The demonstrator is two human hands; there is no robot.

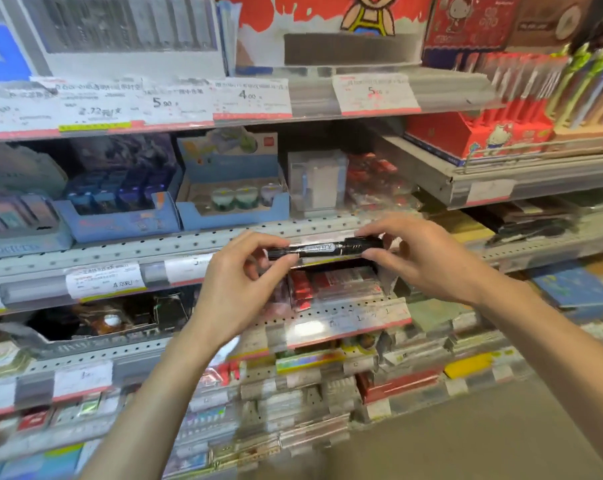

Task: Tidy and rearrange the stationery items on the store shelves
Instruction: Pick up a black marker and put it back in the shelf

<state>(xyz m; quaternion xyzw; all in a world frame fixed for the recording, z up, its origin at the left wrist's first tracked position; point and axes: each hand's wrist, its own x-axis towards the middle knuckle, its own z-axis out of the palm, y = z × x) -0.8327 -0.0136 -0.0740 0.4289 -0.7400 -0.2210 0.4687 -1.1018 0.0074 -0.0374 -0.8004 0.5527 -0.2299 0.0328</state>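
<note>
Spanning the frame, perforated grey metal shelves (196,242) carry boxed stationery. At centre, the left hand (239,278) and the right hand (421,258) each pinch one end of a slim black cylindrical marker (322,249), ends at nine and three o'clock.

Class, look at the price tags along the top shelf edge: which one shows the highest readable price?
The 5.90 tag, left of the 4.00 tag. The others read 3.00, 2.72 and 5.00, all lower.
</note>
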